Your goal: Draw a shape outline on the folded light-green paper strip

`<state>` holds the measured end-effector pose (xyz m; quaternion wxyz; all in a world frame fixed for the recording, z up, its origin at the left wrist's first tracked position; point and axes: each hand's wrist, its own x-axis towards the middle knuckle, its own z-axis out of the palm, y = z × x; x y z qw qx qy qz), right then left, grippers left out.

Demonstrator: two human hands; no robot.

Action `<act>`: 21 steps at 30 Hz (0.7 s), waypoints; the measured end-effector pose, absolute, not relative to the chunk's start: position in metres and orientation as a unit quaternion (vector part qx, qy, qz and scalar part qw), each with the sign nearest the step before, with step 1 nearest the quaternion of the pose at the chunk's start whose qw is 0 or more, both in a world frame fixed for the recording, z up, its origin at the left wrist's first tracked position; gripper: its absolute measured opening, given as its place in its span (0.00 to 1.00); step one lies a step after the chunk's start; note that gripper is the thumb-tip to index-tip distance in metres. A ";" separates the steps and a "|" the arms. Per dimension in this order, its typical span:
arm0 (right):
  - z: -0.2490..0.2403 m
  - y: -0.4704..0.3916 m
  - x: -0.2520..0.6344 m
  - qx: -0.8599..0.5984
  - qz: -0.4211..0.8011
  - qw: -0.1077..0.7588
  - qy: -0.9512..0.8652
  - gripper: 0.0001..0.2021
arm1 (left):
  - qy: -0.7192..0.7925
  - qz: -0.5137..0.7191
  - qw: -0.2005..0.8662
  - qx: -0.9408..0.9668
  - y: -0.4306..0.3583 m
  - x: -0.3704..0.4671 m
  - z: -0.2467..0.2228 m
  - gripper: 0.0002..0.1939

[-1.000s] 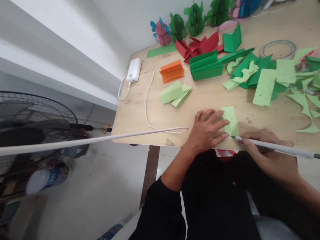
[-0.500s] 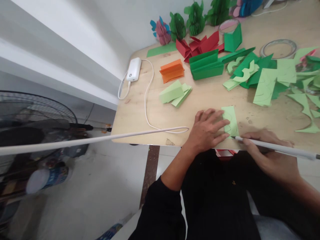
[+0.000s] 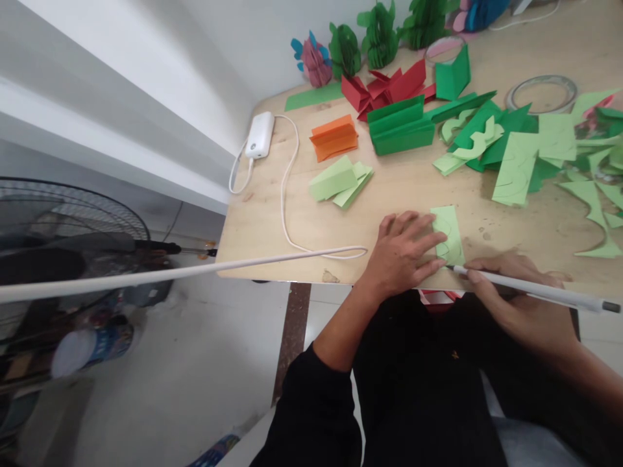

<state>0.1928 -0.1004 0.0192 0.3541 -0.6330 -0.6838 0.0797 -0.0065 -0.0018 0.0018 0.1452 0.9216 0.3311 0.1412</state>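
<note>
A small light green paper [image 3: 450,235] with curved pen lines lies near the table's front edge. My left hand [image 3: 402,253] lies with fingers spread, its fingertips on the paper's left side. At the right, my right hand [image 3: 520,295] is closed round a white pen [image 3: 540,288], whose tip touches the paper's lower edge. Folded light green papers [image 3: 341,181] lie to the left, below a folded orange paper [image 3: 333,137]. Behind them is a folded green paper [image 3: 402,126].
Red folded papers [image 3: 384,91], cut light green scraps [image 3: 591,201] and a tape roll [image 3: 542,95] lie farther back and right. A white power bank [image 3: 260,135] with a cable sits at the left. Paper figures [image 3: 379,39] stand along the wall.
My right hand and the pen have shifted slightly to the left, with the pen tip nearer my left fingers. My left hand and the paper have hardly moved.
</note>
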 end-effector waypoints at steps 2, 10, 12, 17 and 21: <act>0.020 -0.100 0.194 -0.642 0.083 0.348 -0.678 0.12 | 0.331 0.142 0.148 0.921 -0.002 -0.006 0.002 0.20; 0.020 -0.100 0.199 -0.659 0.080 0.339 -0.666 0.14 | 0.331 0.141 0.150 0.921 -0.002 -0.006 0.003 0.21; 0.020 -0.100 0.200 -0.656 0.078 0.344 -0.667 0.13 | 0.331 0.141 0.151 0.921 -0.002 -0.006 0.003 0.21; 0.017 -0.101 0.200 -0.650 0.080 0.350 -0.670 0.11 | 0.333 0.143 0.155 0.919 -0.001 -0.006 0.003 0.20; 0.016 -0.102 0.202 -0.654 0.079 0.352 -0.665 0.11 | 0.334 0.141 0.154 0.919 -0.002 -0.006 0.003 0.21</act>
